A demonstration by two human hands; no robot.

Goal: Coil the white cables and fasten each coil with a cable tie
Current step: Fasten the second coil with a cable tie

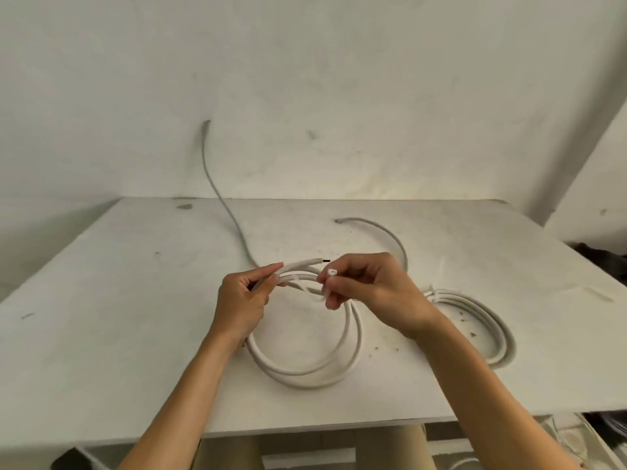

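Near the middle of the pale, scuffed desk (135, 300) lies the round coil of thick white cable (305, 371) I am binding, its far side lifted clear of the surface while the near loops rest flat. My left hand (242, 300), at about nine o'clock on the coil, has its fingers (271, 271) pinched shut around the gathered strands just behind the cut end, so the turns cannot spring apart. My right hand (369, 290), at roughly one o'clock, grips the thin white plastic cable tie (329, 273) between thumb and fingertips, its head upward, probably ready to draw the strap snug. Both forearms reach in from six o'clock, wrists bent slightly inward. At three o'clock sits a second white coil already tied (475, 313); a loose grey-white cable (217, 184) trails off toward eleven o'clock.
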